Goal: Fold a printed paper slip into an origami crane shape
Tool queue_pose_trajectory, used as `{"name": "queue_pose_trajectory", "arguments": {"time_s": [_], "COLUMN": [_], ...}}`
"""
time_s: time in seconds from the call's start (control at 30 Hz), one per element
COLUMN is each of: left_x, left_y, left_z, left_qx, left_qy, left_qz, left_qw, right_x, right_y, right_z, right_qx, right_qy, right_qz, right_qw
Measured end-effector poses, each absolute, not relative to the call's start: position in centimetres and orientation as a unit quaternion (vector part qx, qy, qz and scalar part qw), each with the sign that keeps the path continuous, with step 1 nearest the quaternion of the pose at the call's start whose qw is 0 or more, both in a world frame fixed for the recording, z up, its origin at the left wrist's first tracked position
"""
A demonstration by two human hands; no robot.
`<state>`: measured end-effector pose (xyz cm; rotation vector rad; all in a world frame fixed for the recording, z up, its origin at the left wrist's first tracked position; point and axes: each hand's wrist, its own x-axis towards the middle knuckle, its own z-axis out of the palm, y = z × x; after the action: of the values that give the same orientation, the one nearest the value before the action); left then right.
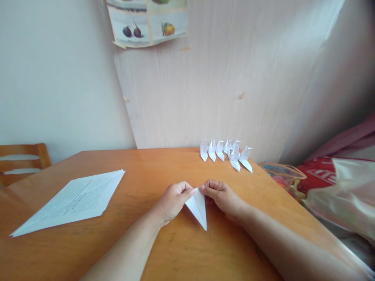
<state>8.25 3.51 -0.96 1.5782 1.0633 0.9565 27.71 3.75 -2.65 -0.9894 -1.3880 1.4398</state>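
Note:
A white paper folded into a narrow pointed triangle (199,208) lies on the wooden table (164,168), its tip aimed toward me. My left hand (172,201) pinches the paper's upper left corner with closed fingers. My right hand (222,197) pinches the top edge from the right, fingers curled. Both hands meet at the paper's top. Farther back, a row of several finished folded paper pieces (227,152) stands near the table's far edge.
A stack of printed sheets (73,199) lies at the left of the table. A wooden chair back (23,156) shows at far left. Plastic bags (336,191) sit off the right edge. A light wood panel (219,78) with a fruit poster (148,21) stands behind.

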Motion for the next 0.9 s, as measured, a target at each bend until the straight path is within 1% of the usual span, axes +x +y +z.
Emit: {"name": "queue_pose_trajectory", "arguments": {"time_s": [0.17,0.4,0.6,0.73,0.8,0.9], "left_x": [8.31,8.43,8.37,8.53,8.66,8.69], "left_y": [3.29,3.12,3.03,2.98,3.02,3.22], "left_z": [-0.81,-0.75,-0.55,-0.70,-0.84,-0.99], "left_qx": [0.656,0.692,0.689,0.693,0.687,0.660], "left_qy": [0.429,0.431,0.428,0.435,0.434,0.422], "left_qz": [0.391,0.374,0.368,0.366,0.370,0.385], "left_qw": [0.482,0.442,0.455,0.443,0.450,0.489], "right_x": [27.68,27.39,27.33,27.57,27.72,27.97], "right_y": [3.56,3.45,3.17,3.38,3.55,3.77], "right_z": [-2.35,-2.60,-2.19,-2.40,-2.56,-2.69], "right_qx": [-0.395,-0.389,-0.380,-0.392,-0.391,-0.383], "right_qy": [-0.564,-0.580,-0.563,-0.587,-0.590,-0.578], "right_qz": [0.583,0.570,0.591,0.567,0.561,0.567], "right_qw": [0.432,0.433,0.436,0.424,0.429,0.445]}}
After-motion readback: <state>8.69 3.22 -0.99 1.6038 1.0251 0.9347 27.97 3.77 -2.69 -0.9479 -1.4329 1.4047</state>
